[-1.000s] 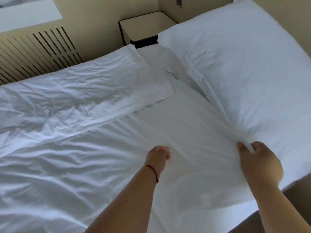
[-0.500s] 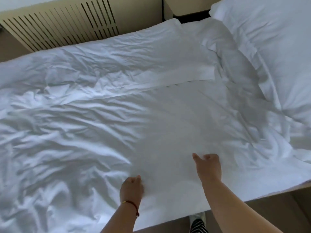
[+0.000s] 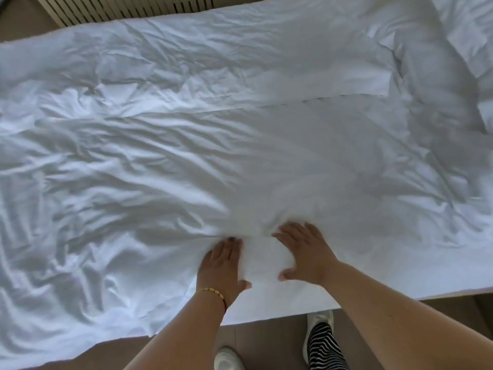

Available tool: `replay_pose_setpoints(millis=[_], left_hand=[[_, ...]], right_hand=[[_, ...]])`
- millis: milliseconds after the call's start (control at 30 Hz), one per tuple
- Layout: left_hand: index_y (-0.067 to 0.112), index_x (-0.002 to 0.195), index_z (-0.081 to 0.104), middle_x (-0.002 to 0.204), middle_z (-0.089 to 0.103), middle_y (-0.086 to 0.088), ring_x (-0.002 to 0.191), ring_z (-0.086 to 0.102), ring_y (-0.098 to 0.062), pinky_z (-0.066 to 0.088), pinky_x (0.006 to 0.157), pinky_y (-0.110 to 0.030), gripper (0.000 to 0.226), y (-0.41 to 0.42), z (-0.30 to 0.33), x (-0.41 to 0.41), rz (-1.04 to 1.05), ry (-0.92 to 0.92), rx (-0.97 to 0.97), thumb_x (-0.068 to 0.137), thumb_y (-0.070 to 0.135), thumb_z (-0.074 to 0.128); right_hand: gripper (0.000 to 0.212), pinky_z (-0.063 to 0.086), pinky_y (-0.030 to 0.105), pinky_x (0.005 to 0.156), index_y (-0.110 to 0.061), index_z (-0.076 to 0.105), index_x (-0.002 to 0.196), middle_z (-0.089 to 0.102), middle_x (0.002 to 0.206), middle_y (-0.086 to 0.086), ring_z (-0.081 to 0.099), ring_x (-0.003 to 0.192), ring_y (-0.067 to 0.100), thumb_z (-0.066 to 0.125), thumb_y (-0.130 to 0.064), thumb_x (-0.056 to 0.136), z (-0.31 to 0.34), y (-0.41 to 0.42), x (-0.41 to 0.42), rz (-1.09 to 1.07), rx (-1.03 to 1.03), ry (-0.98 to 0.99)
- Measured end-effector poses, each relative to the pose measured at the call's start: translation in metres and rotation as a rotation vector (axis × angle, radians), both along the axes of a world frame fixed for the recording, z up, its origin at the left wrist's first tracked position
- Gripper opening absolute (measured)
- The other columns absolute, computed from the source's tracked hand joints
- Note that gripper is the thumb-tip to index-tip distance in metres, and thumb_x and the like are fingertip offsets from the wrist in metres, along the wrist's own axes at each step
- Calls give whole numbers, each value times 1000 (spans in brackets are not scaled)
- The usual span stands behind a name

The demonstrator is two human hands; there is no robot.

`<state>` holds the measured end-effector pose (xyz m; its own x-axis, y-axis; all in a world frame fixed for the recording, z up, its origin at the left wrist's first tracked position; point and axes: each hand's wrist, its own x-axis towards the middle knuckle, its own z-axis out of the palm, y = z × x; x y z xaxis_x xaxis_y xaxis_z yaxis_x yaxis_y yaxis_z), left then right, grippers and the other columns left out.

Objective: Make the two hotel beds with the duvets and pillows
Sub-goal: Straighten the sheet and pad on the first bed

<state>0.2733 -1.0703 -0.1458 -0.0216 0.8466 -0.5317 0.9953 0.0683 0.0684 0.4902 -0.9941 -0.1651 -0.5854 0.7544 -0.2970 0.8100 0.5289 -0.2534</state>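
Both the left hand and right hand lie flat, fingers straight, pressing the crumpled white cotton duvet at six o'clock; best to sweep outward toward nine and three, keeping palms low.

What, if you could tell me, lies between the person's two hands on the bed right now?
Only a bare strip of the white duvet lies between the left hand and right hand, both pressed flat on it, as the head view shows.

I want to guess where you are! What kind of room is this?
Probably a hotel bedroom. A bed is covered by a rumpled white duvet, which the left hand and right hand press flat. A slatted heater cover stands behind it.
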Motion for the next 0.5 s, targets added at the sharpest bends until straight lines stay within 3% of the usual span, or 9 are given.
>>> replay_pose_setpoints(millis=[67, 133, 200, 333, 400, 500], left_hand=[[17, 150, 25, 154, 33, -2, 142, 29, -20, 24, 115, -31, 67, 13, -3, -2, -45, 70, 56, 94, 41, 53], [22, 131, 51, 126, 60, -1, 119, 54, -21, 43, 96, -32, 35, 24, 4, -3, 12, 20, 95, 97, 31, 48], [24, 112, 59, 102, 66, 2, 97, 62, -21, 47, 79, -32, 26, 32, 16, -7, 131, -131, 35, 99, 40, 44], [20, 91, 63, 75, 59, 4, 69, 56, -16, 41, 62, -28, 34, 30, 42, -12, 345, -408, -132, 97, 48, 44], [22, 82, 62, 73, 60, 5, 67, 56, -13, 43, 63, -27, 37, 11, 44, -5, 357, -466, -263, 96, 50, 45], [24, 96, 68, 96, 69, 2, 94, 65, -19, 47, 81, -27, 37, -33, 31, 12, 246, -467, -492, 94, 55, 48]], right_hand=[[66, 19, 34, 113, -26, 54, 130, 52, 136, -2, 42, 132, 21, 54, -66, 77, 7, 22, -4, 45, -71, -49], [43, 34, 32, 99, -22, 59, 119, 62, 122, 2, 54, 117, 23, 50, -53, 91, 22, 38, -13, 6, -150, -46], [40, 41, 31, 86, -19, 62, 107, 65, 109, 5, 59, 105, 25, 43, -52, 95, 37, 41, -18, -63, -245, -45], [45, 38, 28, 71, -17, 59, 85, 60, 84, 3, 57, 83, 22, 37, -55, 96, 60, 36, -21, -115, -406, -85], [46, 38, 28, 72, -17, 56, 80, 57, 78, 4, 53, 79, 19, 36, -55, 96, 65, 19, -16, -77, -539, -128], [44, 43, 32, 79, -9, 58, 91, 61, 89, 9, 55, 87, 25, 36, -47, 98, 57, -31, 2, 3, -718, -289]])
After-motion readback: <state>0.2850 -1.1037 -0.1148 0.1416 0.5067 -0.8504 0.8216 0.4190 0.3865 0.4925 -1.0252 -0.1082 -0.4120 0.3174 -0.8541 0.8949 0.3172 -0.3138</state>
